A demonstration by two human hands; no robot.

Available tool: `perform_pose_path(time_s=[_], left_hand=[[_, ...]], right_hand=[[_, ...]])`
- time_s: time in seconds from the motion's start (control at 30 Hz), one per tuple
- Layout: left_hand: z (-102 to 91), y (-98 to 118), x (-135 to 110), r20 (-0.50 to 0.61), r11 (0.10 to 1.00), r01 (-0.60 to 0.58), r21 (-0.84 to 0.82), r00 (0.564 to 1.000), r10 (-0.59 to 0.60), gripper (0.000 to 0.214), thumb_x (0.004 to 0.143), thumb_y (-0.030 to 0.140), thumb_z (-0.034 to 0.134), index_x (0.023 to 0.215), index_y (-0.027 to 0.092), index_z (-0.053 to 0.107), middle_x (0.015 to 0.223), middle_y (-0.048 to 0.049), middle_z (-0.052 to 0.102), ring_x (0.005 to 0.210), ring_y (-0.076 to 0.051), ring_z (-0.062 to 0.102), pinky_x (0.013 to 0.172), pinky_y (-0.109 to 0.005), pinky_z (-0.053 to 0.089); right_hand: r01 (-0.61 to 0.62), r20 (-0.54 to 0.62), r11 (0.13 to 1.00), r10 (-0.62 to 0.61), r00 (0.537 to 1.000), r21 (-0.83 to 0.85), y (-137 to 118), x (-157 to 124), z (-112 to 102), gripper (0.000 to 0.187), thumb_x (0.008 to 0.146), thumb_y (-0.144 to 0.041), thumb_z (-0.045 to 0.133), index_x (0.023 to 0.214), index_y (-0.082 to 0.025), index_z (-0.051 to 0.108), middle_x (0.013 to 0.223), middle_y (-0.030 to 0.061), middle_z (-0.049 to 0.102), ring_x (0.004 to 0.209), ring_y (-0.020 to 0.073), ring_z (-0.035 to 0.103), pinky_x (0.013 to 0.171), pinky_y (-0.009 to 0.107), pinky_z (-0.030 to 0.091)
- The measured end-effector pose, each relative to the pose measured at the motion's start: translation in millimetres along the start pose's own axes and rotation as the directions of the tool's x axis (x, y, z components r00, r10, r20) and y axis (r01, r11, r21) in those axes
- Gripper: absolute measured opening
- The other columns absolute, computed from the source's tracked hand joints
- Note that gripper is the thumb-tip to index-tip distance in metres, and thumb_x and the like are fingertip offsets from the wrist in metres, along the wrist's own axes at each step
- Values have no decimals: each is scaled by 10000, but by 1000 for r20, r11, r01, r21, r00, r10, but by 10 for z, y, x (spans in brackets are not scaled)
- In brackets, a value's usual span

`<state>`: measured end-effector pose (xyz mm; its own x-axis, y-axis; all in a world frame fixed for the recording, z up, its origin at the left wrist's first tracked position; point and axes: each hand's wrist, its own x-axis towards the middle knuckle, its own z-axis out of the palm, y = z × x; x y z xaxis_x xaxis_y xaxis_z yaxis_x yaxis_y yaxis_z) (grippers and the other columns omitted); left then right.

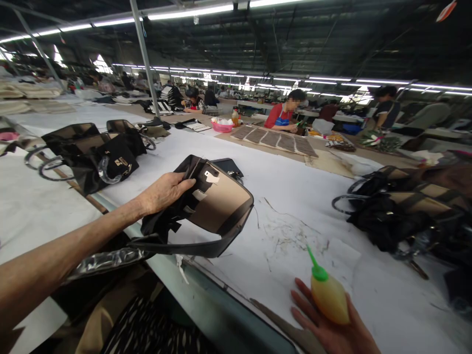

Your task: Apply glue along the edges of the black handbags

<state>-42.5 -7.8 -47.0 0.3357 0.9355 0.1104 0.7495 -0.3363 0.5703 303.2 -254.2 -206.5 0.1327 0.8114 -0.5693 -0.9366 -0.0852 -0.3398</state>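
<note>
My left hand grips the edge of a black and tan handbag piece, lifted over the white table, with its black strap hanging below. My right hand lies palm up at the bottom right and cradles a small yellow glue bottle with a green nozzle. The nozzle points up and to the left.
Finished black handbags lie at the left. More bags are piled at the right. A stained patch marks the table. Tan panels lie on a far table. Other people sit working in the background.
</note>
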Motion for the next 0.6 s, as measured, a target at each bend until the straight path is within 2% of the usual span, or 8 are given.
perform_pose_path(time_s=[0.17, 0.33, 0.47, 0.6], left_hand=[[21, -24, -27, 41, 1000, -14, -3, 999, 15, 398, 797, 505, 396, 768, 177, 619, 709, -10, 652, 672, -185, 584, 600, -218, 441], [-127, 61, -18, 65, 997, -66, 49, 996, 63, 413, 781, 519, 403, 858, 198, 651, 714, 13, 653, 651, -169, 582, 596, -205, 440], [-290, 181, 45, 90, 988, -116, 101, 990, 107, 431, 783, 539, 392, 793, 186, 639, 642, 17, 606, 592, -151, 545, 555, -199, 417], [-370, 374, 178, 102, 972, -165, 166, 984, 149, 407, 775, 529, 404, 681, 176, 585, 565, 19, 524, 531, -133, 485, 511, -206, 376]], right_hand=[[-144, 27, 989, 144, 989, -23, -94, -62, -69, 587, 681, -460, 730, 1160, -169, 555, 1325, 178, 440, 1205, 418, 354, 980, 618, 269], [-224, 55, 959, 236, 970, -174, -279, -67, -81, 575, 657, -399, 771, 1126, -122, 591, 1299, 222, 451, 1163, 441, 398, 969, 622, 268], [-194, 43, 960, 207, 977, -203, -378, -31, -85, 587, 618, -443, 783, 1089, -139, 609, 1250, 223, 499, 1145, 441, 420, 943, 646, 274], [-102, 26, 971, 110, 994, -215, -299, -15, -70, 560, 639, -390, 780, 1101, -134, 595, 1228, 240, 511, 1158, 442, 405, 928, 653, 286]])
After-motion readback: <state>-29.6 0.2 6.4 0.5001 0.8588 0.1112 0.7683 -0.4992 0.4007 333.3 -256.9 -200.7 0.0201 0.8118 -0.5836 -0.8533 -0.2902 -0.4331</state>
